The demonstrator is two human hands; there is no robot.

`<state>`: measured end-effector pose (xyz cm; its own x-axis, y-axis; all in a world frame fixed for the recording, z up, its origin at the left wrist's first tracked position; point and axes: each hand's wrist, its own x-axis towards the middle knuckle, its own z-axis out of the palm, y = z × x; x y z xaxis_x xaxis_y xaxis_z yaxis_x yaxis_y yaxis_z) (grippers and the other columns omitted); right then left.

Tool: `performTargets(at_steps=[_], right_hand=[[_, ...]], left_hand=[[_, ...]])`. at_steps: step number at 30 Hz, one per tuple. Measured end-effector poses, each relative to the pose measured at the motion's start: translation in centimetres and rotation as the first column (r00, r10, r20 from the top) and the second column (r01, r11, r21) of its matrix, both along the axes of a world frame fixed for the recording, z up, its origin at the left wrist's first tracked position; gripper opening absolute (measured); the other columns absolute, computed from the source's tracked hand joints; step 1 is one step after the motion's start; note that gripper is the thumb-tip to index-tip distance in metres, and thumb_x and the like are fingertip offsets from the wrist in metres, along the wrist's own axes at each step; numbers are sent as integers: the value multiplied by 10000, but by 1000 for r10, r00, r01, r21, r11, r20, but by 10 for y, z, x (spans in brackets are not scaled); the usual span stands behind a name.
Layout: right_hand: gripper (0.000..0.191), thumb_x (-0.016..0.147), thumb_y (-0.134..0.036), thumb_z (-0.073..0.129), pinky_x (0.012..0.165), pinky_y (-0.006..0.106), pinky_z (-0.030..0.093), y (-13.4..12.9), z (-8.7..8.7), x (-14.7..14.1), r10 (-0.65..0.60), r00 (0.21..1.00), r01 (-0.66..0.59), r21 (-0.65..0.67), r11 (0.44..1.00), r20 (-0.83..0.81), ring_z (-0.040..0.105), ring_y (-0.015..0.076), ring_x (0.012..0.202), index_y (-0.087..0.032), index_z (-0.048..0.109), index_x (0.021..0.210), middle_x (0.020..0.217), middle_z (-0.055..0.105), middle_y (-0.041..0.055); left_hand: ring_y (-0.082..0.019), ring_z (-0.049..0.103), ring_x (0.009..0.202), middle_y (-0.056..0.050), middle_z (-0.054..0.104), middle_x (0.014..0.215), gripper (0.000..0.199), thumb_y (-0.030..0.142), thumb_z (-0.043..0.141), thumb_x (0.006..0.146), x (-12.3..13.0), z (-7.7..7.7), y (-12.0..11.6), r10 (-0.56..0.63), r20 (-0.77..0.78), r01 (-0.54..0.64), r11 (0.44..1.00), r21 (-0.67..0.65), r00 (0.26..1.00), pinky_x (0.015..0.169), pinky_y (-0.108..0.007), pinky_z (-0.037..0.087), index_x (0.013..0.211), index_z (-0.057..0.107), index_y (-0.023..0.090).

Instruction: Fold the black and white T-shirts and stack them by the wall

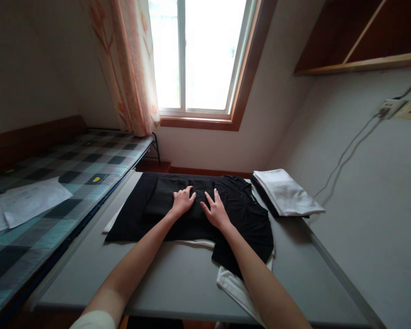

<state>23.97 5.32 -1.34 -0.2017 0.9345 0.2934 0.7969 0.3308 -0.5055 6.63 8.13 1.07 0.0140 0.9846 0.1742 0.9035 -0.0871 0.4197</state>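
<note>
A black T-shirt (pixel 239 228) lies spread sideways on the grey table, its collar toward the right and one sleeve pointing at me. Under it, edges of a white garment (pixel 234 283) stick out. On the shirt's body rests a flat dark rectangular piece (pixel 160 196); whether it is folded cloth or a board I cannot tell. My left hand (pixel 183 201) lies palm down on this dark piece, fingers out. Beside it, my right hand (pixel 216 211) is spread with fingers apart, touching the black fabric near the right end of the piece. Neither hand grips anything.
A stack of folded white and black clothes (pixel 284 192) sits at the table's (pixel 178 283) back right corner. To the left is a bed with a checked mattress (pixel 99 155) and papers (pixel 34 203). A wall socket with a cord (pixel 356 137) is at right.
</note>
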Motion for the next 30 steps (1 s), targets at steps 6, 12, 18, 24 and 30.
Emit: performTargets(at_steps=[6, 12, 18, 24, 30], right_hand=[[690, 923, -625, 374, 1153, 517, 222, 0, 0, 1, 40, 999, -40, 0, 999, 6, 114, 354, 1472, -196, 438, 1459, 1611, 138, 153], [648, 933, -603, 378, 1165, 528, 180, -2, 4, 0, 83, 995, -84, 19, 996, 63, 100, 343, 1476, -211, 467, 1441, 1613, 149, 128], [628, 928, -598, 403, 1159, 561, 164, -3, 4, -1, 116, 981, -122, 32, 992, 157, 84, 353, 1476, -228, 487, 1428, 1596, 218, 122], [562, 956, -546, 383, 1153, 550, 189, -3, 3, -2, 97, 980, -106, 45, 993, 176, 104, 334, 1477, -241, 507, 1411, 1588, 252, 102], [531, 960, -506, 406, 1154, 526, 190, -1, 4, -3, 90, 982, -95, 23, 995, 164, 163, 331, 1466, -227, 526, 1396, 1560, 322, 114]], left_hand=[[-255, 653, 1035, -60, 735, 1004, 340, 352, 467, 927, -1, 3, 0, -41, 59, 44, 998, -39, 997, 970, -434, 338, 1241, 561, 262], [-239, 663, 990, -19, 736, 911, 268, 280, 486, 901, -8, 6, 2, -39, 78, 42, 999, -25, 996, 954, -431, 338, 1147, 592, 278], [-237, 639, 999, -26, 719, 928, 252, 283, 496, 901, -12, 9, 2, -37, 39, 38, 999, -26, 999, 930, -410, 368, 1129, 603, 279], [-240, 580, 1068, -67, 671, 1075, 265, 306, 508, 911, -9, 10, -2, 0, -87, 3, 999, 34, 996, 933, -388, 392, 1151, 613, 269], [-250, 420, 1325, -90, 492, 1432, 382, 316, 419, 951, -5, -1, -5, -120, -206, 156, 973, 172, 971, 1066, -422, 337, 1297, 565, 247]])
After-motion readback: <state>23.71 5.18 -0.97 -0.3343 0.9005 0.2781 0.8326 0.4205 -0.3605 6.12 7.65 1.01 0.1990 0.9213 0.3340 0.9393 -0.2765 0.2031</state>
